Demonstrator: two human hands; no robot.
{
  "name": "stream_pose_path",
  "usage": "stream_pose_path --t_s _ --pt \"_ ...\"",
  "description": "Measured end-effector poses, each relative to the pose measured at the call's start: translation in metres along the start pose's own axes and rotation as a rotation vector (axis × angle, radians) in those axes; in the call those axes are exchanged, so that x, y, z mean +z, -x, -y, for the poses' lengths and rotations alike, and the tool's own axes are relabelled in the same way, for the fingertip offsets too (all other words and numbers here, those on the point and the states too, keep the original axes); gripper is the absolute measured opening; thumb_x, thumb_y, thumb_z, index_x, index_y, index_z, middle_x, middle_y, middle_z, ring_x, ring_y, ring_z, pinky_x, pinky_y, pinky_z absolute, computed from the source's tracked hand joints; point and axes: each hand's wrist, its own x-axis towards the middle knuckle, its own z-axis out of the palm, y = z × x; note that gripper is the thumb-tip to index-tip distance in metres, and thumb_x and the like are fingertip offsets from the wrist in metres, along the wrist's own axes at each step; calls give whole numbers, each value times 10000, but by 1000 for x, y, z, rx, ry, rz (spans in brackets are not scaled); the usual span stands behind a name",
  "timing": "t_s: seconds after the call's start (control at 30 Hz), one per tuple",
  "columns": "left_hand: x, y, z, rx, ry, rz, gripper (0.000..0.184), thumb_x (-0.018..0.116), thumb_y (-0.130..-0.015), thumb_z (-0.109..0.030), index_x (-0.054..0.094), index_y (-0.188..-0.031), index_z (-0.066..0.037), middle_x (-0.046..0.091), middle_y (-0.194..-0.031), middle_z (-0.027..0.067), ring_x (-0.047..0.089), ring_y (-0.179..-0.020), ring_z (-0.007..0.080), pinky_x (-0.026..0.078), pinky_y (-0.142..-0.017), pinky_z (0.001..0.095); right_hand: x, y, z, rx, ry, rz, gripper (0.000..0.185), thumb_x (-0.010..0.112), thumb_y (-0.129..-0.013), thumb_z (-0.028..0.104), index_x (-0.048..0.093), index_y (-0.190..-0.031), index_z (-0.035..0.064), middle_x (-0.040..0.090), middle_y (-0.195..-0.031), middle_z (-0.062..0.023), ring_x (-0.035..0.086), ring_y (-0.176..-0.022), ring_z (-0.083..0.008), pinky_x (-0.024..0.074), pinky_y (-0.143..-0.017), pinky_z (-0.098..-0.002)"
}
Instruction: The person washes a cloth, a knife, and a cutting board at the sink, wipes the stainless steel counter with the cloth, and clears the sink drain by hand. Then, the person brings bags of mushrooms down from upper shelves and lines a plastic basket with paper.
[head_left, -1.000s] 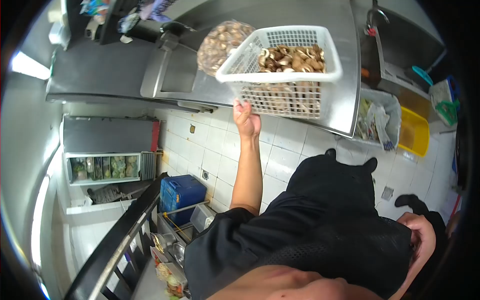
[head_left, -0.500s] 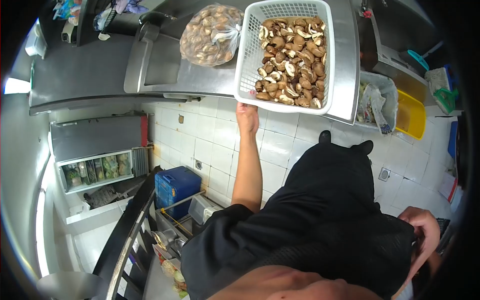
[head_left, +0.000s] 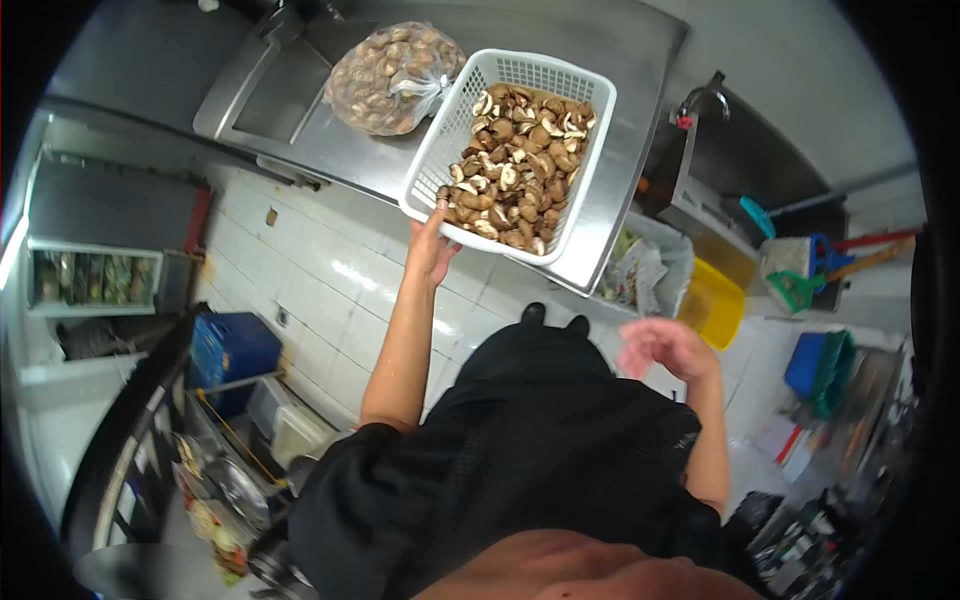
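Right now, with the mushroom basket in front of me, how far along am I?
Done, it seems: the white basket is well filled with loose mushrooms. In hand: your left hand is on its near corner; your right hand is free. Probably left: the bag of mushrooms beside it, gathered closed.

1 basket [head_left: 413,160] of mushrooms [head_left: 520,172] on bench [head_left: 625,120], at its front edge. 1 bag [head_left: 385,85] just left of basket. Sink [head_left: 280,92] left of bag. Bin [head_left: 678,262] on floor [head_left: 340,235], right of bench.
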Motion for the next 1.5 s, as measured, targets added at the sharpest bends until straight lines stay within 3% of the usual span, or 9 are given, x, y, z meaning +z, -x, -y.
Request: stream_pose_path --t_s 0.07,0.37,0.6,0.7,0.77,0.9,1.23,1.43,1.5 --pt "10 -3 5 -91 155 76 451 552 -808 -228 411 -1209 -78 527 -1142 144 541 -1011 294 434 -856 540 -19 -25 3 -30 -21 -173 785 530 -806 597 365 -1321 28 574 -1126 -171 598 -964 -227 500 -771 -331" --pt "-20 20 50 70 410 96 497 439 -680 17 376 -1168 87 499 -1049 212 549 -967 355 484 -855 518 -18 -143 6 -75 73 -614 824 649 -829 272 118 -1438 110 326 -1383 -180 498 -1116 -237 495 -804 -352" --pt "-23 -20 44 10 432 228 633 449 -622 32 322 -1240 81 485 -1116 224 521 -1026 374 446 -927 497 -18 -192 18 -229 484 -976 470 549 -728 35 455 -1183 -32 590 -1038 -152 562 -942 -242 427 -851 -331" --pt "-23 -47 23 14 453 296 676 461 -640 55 291 -1293 21 455 -1153 199 521 -1005 352 461 -893 505 -5 -216 17 -361 645 -1145 435 544 -722 6 463 -1145 -55 573 -1075 -158 555 -968 -238 434 -847 -330" --pt "-52 -97 36 -262 632 402 741 447 -638 72 247 -1345 -33 427 -1208 196 500 -1051 360 445 -906 510 15 -227 33 -288 454 -1115 485 499 -714 8 448 -1192 -56 586 -1094 -175 557 -1025 -269 416 -881 -331" --pt "-34 -73 -21 -37 433 380 738 440 -648 90 268 -1350 -56 449 -1209 174 507 -1068 343 426 -937 479 7 -251 24 -464 545 -1245 482 493 -709 4 457 -1184 -66 584 -1092 -180 555 -1016 -256 415 -879 -318" --pt "-44 -106 -61 -161 245 518 505 445 -666 73 399 -1169 49 522 -1082 190 549 -1000 327 457 -902 475 39 -270 21 -360 350 -1390 617 498 -696 10 376 -1299 -38 563 -1122 -180 545 -1017 -257 419 -880 -319" --pt "-28 -118 -82 -36 -290 561 559 535 -733 -23 341 -1257 8 565 -994 118 611 -773 188 545 -636 324 44 -262 -4 -311 -131 -1348 698 483 -795 36 183 -1423 92 525 -975 -133 554 -737 -227 524 -552 -399" --pt "-18 -119 -88 -12 -331 606 577 543 -769 -62 304 -1292 -16 558 -1058 136 623 -800 195 558 -635 333 24 -257 -22 -321 -197 -1370 773 514 -762 35 132 -1432 93 439 -1184 -210 545 -806 -308 542 -556 -442"
